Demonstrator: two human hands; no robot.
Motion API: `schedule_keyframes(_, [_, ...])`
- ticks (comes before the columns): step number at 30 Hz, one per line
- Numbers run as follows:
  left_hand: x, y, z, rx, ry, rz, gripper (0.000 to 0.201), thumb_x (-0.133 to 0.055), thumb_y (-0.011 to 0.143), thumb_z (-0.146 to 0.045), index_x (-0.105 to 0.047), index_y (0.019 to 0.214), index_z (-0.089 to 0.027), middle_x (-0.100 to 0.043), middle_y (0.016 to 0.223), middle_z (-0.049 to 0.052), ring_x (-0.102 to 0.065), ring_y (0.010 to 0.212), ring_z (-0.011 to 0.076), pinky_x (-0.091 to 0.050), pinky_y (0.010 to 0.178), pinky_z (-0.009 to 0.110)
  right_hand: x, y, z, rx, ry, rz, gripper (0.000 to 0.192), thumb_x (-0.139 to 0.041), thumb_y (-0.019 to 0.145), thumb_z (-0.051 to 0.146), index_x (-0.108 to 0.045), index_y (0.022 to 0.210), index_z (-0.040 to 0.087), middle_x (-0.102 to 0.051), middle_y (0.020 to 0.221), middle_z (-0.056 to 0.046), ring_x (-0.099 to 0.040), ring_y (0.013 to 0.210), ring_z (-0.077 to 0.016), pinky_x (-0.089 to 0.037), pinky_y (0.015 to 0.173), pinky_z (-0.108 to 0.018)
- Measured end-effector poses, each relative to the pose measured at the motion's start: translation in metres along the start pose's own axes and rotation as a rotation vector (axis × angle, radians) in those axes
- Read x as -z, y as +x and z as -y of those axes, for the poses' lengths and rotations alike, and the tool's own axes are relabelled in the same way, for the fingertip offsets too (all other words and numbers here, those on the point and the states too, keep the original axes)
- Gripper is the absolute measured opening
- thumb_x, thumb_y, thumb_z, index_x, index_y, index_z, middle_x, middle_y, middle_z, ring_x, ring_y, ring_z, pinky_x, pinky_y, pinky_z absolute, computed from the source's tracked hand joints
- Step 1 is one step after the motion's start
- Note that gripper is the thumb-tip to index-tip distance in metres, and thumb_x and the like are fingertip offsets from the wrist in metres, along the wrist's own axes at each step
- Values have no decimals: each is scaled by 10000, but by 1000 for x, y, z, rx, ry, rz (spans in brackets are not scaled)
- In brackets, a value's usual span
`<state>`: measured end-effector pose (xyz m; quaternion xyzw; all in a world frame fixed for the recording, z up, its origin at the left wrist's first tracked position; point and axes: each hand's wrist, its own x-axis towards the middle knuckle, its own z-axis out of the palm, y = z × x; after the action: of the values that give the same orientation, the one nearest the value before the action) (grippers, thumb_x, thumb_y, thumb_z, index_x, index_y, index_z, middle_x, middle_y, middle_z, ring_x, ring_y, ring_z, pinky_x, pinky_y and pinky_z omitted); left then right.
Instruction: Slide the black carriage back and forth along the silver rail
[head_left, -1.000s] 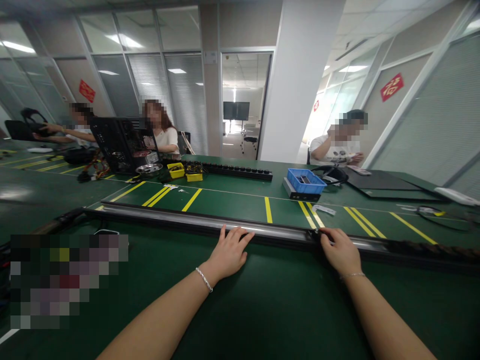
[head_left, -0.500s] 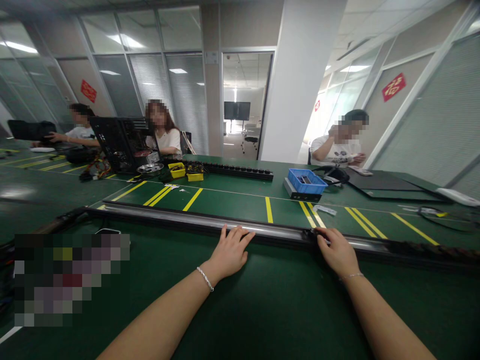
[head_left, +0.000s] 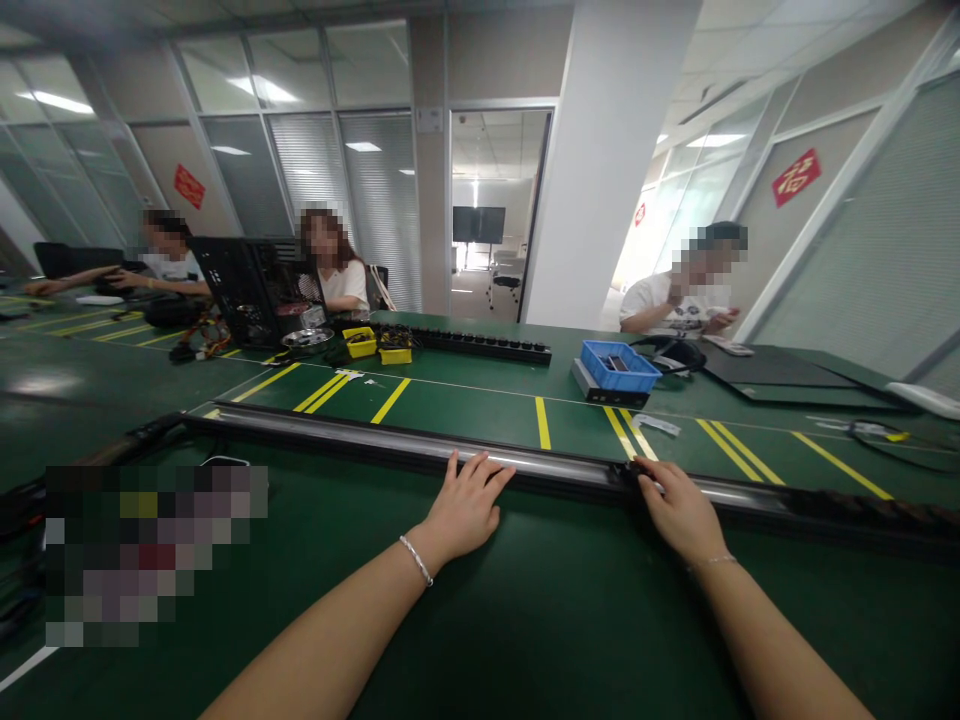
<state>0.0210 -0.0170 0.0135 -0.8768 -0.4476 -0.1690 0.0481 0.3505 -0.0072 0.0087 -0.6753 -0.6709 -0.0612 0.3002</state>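
A long black bar with a shiny metal face (head_left: 390,446) lies across the green table in front of me. My left hand (head_left: 466,500) rests on its near edge, fingers spread and fingertips on the metal face. Further right, my right hand (head_left: 681,505) is at the bar with its fingers bent and pressed together. Beside those fingertips, a small black part (head_left: 624,472) sits on the bar. What is between the right fingers is mostly hidden.
Beyond the bar stand a blue bin (head_left: 621,366) on a grey box, yellow trays (head_left: 360,343), a socket-like strip (head_left: 480,345) and a black computer case (head_left: 247,290). Cables (head_left: 30,500) lie at left. Several people sit across the table.
The whole view has shifted slightly, with things a little further right. Both hands keep their places on the bar. At far left, a person's arm now reaches out.
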Motion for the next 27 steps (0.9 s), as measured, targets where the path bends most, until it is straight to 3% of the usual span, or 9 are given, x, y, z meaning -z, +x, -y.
schedule_keyframes(15, [-5,0,1,0,-18,-1,570,-483,834,-242,-305,1375,-272,-435,1345,49,-278,1304,250,-94,1087,584,-4,0,-3,-1,20,1,396,-368,843,423,-590,1040,161,-625,1051,-111,-585,943,-236,-472,788,-374])
schedule_keyframes(27, [0,1,0,14,-36,4,554,-478,830,-240,-320,1360,-264,-436,1337,55,-290,1297,247,-94,1087,584,-14,-2,28,64,17,10,438,-375,860,442,-543,1141,151,-641,1055,-111,-604,940,-227,-483,790,-369])
